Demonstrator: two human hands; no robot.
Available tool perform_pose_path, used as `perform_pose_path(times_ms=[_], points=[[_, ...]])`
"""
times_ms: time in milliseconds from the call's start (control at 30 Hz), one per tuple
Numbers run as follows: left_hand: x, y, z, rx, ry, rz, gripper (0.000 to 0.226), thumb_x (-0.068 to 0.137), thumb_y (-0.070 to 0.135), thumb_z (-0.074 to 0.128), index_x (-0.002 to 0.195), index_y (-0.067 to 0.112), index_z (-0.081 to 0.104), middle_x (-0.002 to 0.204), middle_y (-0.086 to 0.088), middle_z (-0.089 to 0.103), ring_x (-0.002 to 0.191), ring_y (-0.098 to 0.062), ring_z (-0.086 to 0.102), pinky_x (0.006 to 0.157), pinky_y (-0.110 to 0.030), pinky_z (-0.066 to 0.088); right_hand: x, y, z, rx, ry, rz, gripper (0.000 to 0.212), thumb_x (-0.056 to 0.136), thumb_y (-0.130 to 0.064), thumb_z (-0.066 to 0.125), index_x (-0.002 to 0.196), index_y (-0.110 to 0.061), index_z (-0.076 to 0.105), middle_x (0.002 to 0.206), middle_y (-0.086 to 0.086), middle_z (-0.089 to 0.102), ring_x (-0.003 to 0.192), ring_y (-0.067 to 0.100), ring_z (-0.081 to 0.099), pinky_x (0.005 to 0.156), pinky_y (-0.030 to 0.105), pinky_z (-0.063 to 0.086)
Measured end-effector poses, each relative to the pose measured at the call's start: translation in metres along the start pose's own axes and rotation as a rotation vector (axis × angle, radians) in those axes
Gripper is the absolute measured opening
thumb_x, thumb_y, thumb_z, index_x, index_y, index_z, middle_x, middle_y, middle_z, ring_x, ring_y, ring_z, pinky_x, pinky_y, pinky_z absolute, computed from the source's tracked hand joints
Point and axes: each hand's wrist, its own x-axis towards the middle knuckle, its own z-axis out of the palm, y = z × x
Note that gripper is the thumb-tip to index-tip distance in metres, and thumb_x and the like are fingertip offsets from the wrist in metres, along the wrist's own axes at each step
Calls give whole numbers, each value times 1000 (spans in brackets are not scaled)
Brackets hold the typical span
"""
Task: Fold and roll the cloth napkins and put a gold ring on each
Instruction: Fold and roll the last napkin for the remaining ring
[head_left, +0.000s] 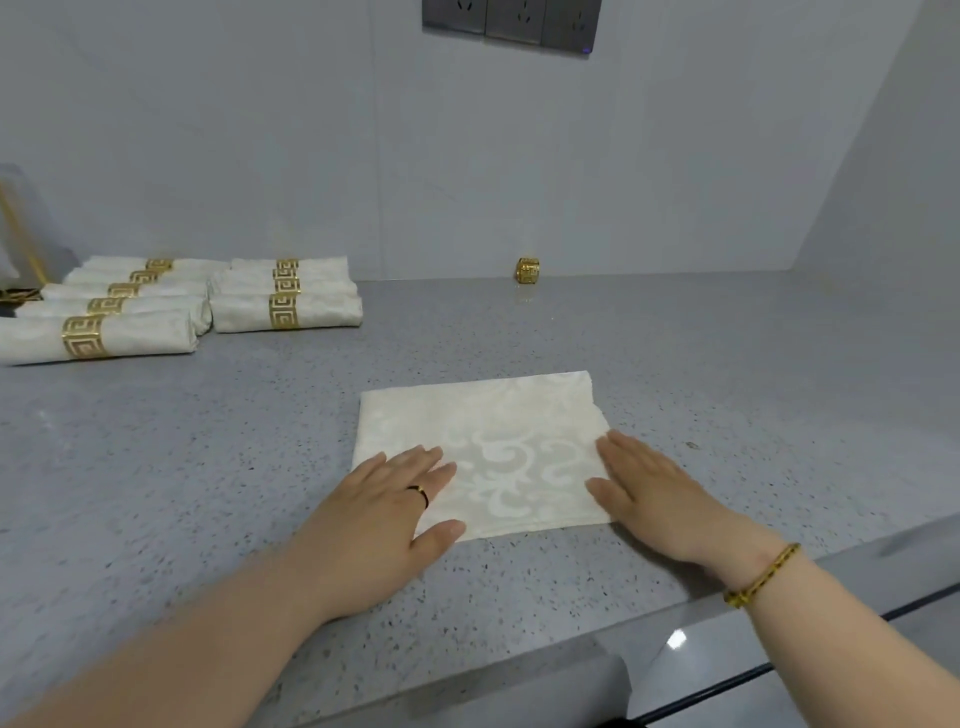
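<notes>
Already ringed, far left: rolls (156, 306) in 2 rows. Folding step underway: left hand (384, 509) flat on near-left corner of folded napkin (498, 415), mid surface (208, 467); 1 spare ring (528, 270) beyond, by the wall (623, 182); right hand (654, 488) flat on right edge. Next, likely: roll tight, then fetch that ring.

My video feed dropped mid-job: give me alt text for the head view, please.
The left hand and right hand rest flat on a folded cream napkin on the grey counter. A loose gold ring stands near the back wall, and finished rolled napkins with gold rings lie in two groups at far left.
</notes>
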Motion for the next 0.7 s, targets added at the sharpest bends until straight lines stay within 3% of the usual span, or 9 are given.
perform_pose_path(times_ms=[67, 133, 167, 300, 400, 500, 600, 667, 700], points=[[-1, 5, -5, 47, 90, 73, 102, 61, 80, -21, 137, 37, 31, 139, 27, 19, 125, 14, 18, 105, -8, 5, 10, -2, -9, -30, 79, 62, 41, 99, -28, 26, 136, -11, 26, 148, 5, 22, 143, 21, 7, 115, 32, 6], [-1, 8, -9, 46, 135, 151, 54, 85, 58, 19, 104, 40, 65, 107, 28, 61, 94, 11, 58, 85, -5, 39, 24, -20, -20, -39, 236, 30, 49, 99, -20, 28, 145, -11, 14, 155, 6, 7, 144, 19, 1, 116, 32, 1], [-1, 9, -8, 47, 164, 212, 43, 81, 49, 30, 91, 40, 70, 91, 29, 66, 79, 11, 62, 73, -6, 45, 33, -33, -22, -11, 312, -55, 52, 99, -18, 28, 146, -13, 9, 156, 4, 1, 144, 17, -1, 115, 29, -1], [3, 6, -1, 55, 245, 303, 37, 75, 37, 37, 68, 38, 73, 74, 25, 69, 65, 9, 63, 58, -8, 48, 67, -86, -17, 77, 244, -399, 48, 98, -21, 24, 144, -11, 22, 155, 6, 14, 143, 17, 11, 115, 28, 5], [8, 3, 0, 107, 303, 349, 24, 72, 35, 56, 54, 33, 72, 64, 23, 67, 54, 7, 61, 51, -9, 47, 83, -94, -10, 67, 109, -382, 51, 97, -29, 18, 137, -3, 33, 147, 14, 30, 137, 25, 25, 113, 32, 17], [8, -4, -3, 175, 308, 338, 21, 42, 30, 90, 48, 30, 70, 59, 23, 66, 46, 5, 58, 47, -10, 43, 80, -79, -12, 51, 64, -328, 48, 101, -26, 25, 144, -5, 21, 154, 11, 15, 142, 22, 13, 114, 28, 9], [7, -27, -6, 172, 301, 288, 19, 46, 28, 88, 50, 29, 69, 54, 20, 64, 42, -1, 57, 37, -14, 44, 73, -54, -14, 81, 70, -258, 43, 100, -27, 26, 138, -6, 31, 150, 10, 25, 139, 21, 19, 116, 29, 9], [9, -43, -12, 207, 310, 222, 4, 55, 31, 71, 51, 31, 68, 51, 19, 63, 40, -1, 56, 34, -11, 41, 65, -42, -14, 150, 59, -236, 30, 100, -23, 29, 121, -9, 46, 133, 8, 43, 129, 23, 31, 114, 28, 11], [10, -47, -17, 233, 310, 182, 4, 57, 32, 66, 53, 32, 68, 51, 19, 63, 41, -2, 56, 35, -10, 41, 60, -37, -14, 168, 51, -243, 34, 100, -22, 30, 125, -5, 44, 136, 10, 40, 131, 23, 29, 111, 23, 8]])
